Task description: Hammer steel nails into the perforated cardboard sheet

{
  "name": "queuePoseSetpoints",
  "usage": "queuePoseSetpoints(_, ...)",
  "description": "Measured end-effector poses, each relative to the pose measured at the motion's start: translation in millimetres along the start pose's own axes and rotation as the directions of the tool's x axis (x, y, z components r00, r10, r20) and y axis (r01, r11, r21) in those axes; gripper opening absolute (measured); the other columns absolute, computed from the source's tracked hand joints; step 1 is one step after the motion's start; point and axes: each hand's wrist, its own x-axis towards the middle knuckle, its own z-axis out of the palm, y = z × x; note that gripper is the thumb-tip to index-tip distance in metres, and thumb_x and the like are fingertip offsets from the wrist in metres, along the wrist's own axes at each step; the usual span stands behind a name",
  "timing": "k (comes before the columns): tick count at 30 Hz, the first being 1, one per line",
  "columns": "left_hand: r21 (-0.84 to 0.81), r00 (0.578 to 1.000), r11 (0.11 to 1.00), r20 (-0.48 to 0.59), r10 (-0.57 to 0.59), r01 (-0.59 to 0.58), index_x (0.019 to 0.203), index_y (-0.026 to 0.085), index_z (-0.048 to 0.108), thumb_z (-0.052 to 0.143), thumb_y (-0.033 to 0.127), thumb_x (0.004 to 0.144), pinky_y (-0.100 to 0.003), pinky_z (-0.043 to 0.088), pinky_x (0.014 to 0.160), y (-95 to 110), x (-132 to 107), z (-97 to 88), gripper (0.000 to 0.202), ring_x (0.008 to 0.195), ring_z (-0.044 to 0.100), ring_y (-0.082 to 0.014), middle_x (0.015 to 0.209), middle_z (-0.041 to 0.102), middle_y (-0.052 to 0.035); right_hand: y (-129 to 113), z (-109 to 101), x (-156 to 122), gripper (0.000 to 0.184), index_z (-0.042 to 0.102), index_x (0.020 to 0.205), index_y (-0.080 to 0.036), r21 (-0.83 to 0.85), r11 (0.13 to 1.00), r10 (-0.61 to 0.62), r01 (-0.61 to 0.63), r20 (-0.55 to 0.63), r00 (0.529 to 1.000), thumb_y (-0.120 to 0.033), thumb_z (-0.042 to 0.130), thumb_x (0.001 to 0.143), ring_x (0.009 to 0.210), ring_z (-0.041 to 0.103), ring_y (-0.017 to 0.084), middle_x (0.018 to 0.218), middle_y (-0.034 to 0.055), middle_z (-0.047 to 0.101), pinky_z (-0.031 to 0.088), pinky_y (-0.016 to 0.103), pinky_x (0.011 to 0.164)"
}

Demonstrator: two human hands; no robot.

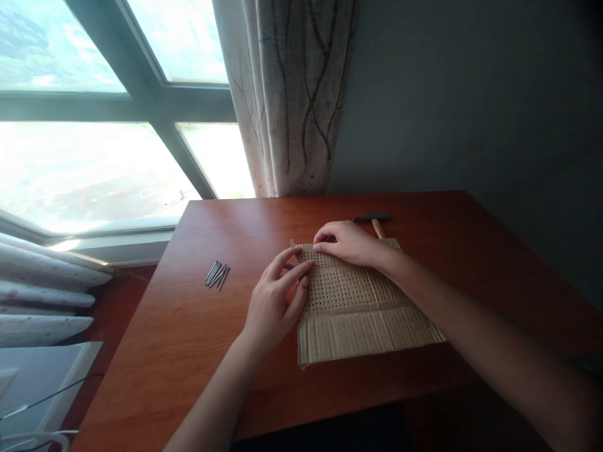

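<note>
A piece of corrugated cardboard point(348, 339) lies on the table in front of me, its upper part covered in rows of small holes. My left hand point(277, 292) grips its left edge near the far left corner, thumb and fingertips on the perforated part. At the far edge, my right hand point(346, 243) pinches the cardboard between thumb and forefinger, and its forearm crosses over the right side of the sheet. A small light piece sticks up at the far left corner; I cannot make out what it is. Behind my right hand rests a hammer point(378, 227), its wooden handle partly hidden.
Several metal nails point(217, 274) lie in a loose pile on the wooden table point(188, 351), left of my left hand. A window point(155, 107) and a patterned curtain point(296, 94) stand beyond the table. Cables point(51, 395) run at the lower left.
</note>
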Motion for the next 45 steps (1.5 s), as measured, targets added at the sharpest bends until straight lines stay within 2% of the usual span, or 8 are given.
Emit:
queuePoseSetpoints(4,-0.027,1.0,1.0,-0.017,-0.004,0.004,0.123,0.024,0.07,0.054,0.022,0.097,-0.043,0.056,0.099,0.0,0.7,0.9,0.031,0.108,0.063,-0.0216,0.144,0.055,-0.0118,0.6,-4.7,5.6,0.018,0.078,0.091,-0.016,0.102,0.992,0.057,-0.068,0.1,0.993,-0.03,0.069,0.086,0.086,0.069,0.019,0.092,0.0062,0.078,0.047,0.029,0.076)
queuePoseSetpoints(10,-0.037,0.999,0.999,-0.039,-0.01,0.008,0.123,0.024,0.07,0.055,0.023,0.097,-0.043,0.057,0.098,-0.9,-0.1,2.0,0.03,0.109,0.064,-0.0225,0.143,0.056,-0.0115,2.0,-8.9,12.1,0.018,0.079,0.09,-0.015,0.104,0.989,0.083,-0.104,0.184,0.979,-0.029,0.069,0.084,0.08,0.066,0.017,0.088,0.0049,0.078,0.045,0.027,0.07)
queuePoseSetpoints(25,-0.045,0.999,0.999,-0.027,-0.029,0.028,0.123,0.023,0.069,0.055,0.024,0.098,-0.043,0.054,0.101,2.5,0.0,1.3,0.029,0.113,0.062,-0.022,0.144,0.055,-0.0113,13.8,-7.3,16.5,0.02,0.079,0.086,-0.015,0.186,0.976,0.074,-0.116,0.22,0.973,-0.033,0.069,0.082,0.073,0.062,0.016,0.081,0.0043,0.075,0.043,0.027,0.067)
queuePoseSetpoints(31,-0.055,0.999,0.998,-0.03,-0.043,0.041,0.123,0.023,0.07,0.054,0.025,0.098,-0.043,0.054,0.102,1.7,0.1,2.4,0.029,0.117,0.062,-0.0236,0.144,0.056,-0.0111,12.1,-7.2,16.9,0.019,0.078,0.087,-0.014,0.179,0.976,0.084,-0.126,0.228,0.97,-0.03,0.069,0.083,0.077,0.063,0.016,0.084,0.0049,0.076,0.044,0.027,0.07)
queuePoseSetpoints(35,-0.108,0.998,0.992,-0.03,-0.062,0.059,0.125,0.024,0.069,0.055,0.025,0.098,-0.043,0.054,0.103,-0.3,-0.2,2.4,0.03,0.117,0.062,-0.0234,0.145,0.055,-0.0107,10.2,-5.3,14.9,0.017,0.077,0.089,-0.015,0.185,0.973,0.102,-0.141,0.204,0.974,-0.029,0.068,0.085,0.081,0.065,0.017,0.09,0.0056,0.077,0.045,0.026,0.071)
queuePoseSetpoints(38,-0.193,0.996,0.978,-0.035,-0.082,0.074,0.122,0.025,0.071,0.054,0.024,0.099,-0.042,0.051,0.107,-1.7,0.6,1.0,0.028,0.125,0.059,-0.0247,0.143,0.057,-0.0101,10.5,-3.0,13.4,0.018,0.076,0.09,-0.014,0.214,0.965,0.107,-0.149,0.197,0.974,-0.029,0.067,0.086,0.082,0.066,0.017,0.091,0.0061,0.077,0.045,0.026,0.07)
queuePoseSetpoints(41,-0.287,0.992,0.951,-0.022,-0.126,0.114,0.12,0.024,0.071,0.055,0.025,0.099,-0.037,0.056,0.098,-2.5,1.2,0.4,0.027,0.126,0.06,-0.0251,0.142,0.058,-0.011,11.1,-1.5,13.0,0.017,0.076,0.089,-0.014,0.238,0.957,0.122,-0.168,0.195,0.973,-0.028,0.067,0.085,0.081,0.065,0.016,0.09,0.006,0.077,0.045,0.026,0.069)
queuePoseSetpoints(45,-0.323,0.985,0.932,-0.003,-0.173,0.163,0.12,0.022,0.071,0.058,0.027,0.097,-0.031,0.06,0.082,-2.0,1.2,1.0,0.026,0.11,0.067,-0.0219,0.143,0.055,-0.0129,10.2,-0.9,13.3,0.014,0.077,0.087,-0.015,0.247,0.951,0.144,-0.189,0.187,0.972,-0.027,0.069,0.084,0.079,0.065,0.016,0.088,0.0055,0.077,0.045,0.026,0.069)
